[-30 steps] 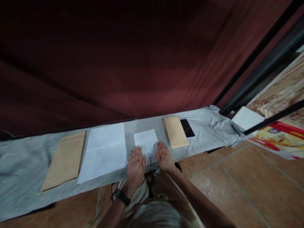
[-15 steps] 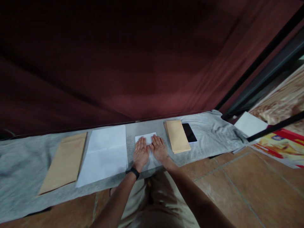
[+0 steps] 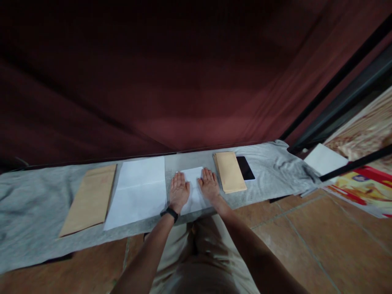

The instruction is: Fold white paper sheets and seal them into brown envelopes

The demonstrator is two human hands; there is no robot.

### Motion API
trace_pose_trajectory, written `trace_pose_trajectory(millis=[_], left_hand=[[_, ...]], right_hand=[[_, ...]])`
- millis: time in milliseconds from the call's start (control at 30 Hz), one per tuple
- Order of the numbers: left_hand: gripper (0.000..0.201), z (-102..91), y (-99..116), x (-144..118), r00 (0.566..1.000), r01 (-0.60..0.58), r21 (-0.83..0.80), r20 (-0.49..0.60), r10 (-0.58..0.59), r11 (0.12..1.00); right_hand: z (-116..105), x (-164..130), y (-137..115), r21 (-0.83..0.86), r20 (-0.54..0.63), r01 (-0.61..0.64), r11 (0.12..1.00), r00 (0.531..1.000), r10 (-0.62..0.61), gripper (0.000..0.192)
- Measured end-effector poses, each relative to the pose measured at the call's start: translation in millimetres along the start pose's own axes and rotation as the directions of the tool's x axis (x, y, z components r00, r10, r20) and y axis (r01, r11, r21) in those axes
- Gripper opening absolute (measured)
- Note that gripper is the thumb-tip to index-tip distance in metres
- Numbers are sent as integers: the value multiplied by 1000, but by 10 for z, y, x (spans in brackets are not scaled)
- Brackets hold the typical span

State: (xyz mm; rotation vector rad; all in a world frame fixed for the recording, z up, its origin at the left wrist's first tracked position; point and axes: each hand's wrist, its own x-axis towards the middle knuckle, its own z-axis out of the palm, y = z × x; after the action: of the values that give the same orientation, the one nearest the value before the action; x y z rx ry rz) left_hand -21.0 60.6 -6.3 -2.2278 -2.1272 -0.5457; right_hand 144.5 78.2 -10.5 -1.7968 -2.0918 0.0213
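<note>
- On the grey cloth [image 3: 36, 212] spread along the floor, both of the person's hands lay palm down on a small folded white sheet [image 3: 193, 192].
- The left hand [image 3: 179, 192] rested flat on the left part of that sheet, fingers straight and close together, its grip spread open with nothing clasped. A dark band [image 3: 169, 213] circled the left wrist.
- The right hand [image 3: 210, 187] rested flat on the right part of the sheet, fingers straight and pointing away from the person, its grip likewise open and clasping nothing.
- A strip of white paper showed between the two hands, which lay near each other but apart.
- The folded white sheet sat in the middle of the cloth, directly in front of the person's knees, its far edge showing beyond the fingertips.
- Just beside the right hand lay a neat stack of brown envelopes [image 3: 229, 178], slightly angled.
- Touching the far right side of that stack, a dark phone [image 3: 245, 168] lay flat with its screen up.
- To the left of the left hand lay a larger white sheet [image 3: 137, 192] with a crease across its middle.
- Further left, just beside that sheet, lay a single brown envelope [image 3: 90, 200].
- A dark red curtain [image 3: 153, 81] hung behind the cloth, filling the upper part of the view.
- Brown floor tiles [image 3: 321, 241] ran along the near side, with another white sheet [image 3: 321, 159] and a red and yellow printed item [image 3: 361, 183] well off to the right.
</note>
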Motion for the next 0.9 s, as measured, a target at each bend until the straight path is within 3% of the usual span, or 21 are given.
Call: trace_pose_trajectory(millis=[100,233,333,467,700,800,900], left_hand=[[59,-76,63,-179,997,-67,-6,-28,67,998],[58,-127,163,-648,977,-211,-33,-15,211,977],[58,-147,155,-936,971,-240,-53,3,240,969],[61,-203,28,-1073,971,-238,-55,6,238,970],[65,-276,-119,-1163,977,-212,-38,-15,212,976],[64,-276,-118,-1182,976,-218,-41,-10,218,975],[61,-278,-110,-1178,976,-218,-34,-3,218,975]], right_hand=[[-52,-182,-49,22,-32,18,1000,999,-18,56],[-87,-625,-99,52,-19,179,982,984,-178,53],[-112,-865,-58,47,2,204,978,979,-204,53],[-185,-969,80,15,-10,183,983,983,-183,55],[-315,-966,188,4,23,128,992,992,-128,54],[-319,-731,53,41,79,145,989,986,-148,52],[-253,-391,-160,96,137,251,963,955,-263,52]])
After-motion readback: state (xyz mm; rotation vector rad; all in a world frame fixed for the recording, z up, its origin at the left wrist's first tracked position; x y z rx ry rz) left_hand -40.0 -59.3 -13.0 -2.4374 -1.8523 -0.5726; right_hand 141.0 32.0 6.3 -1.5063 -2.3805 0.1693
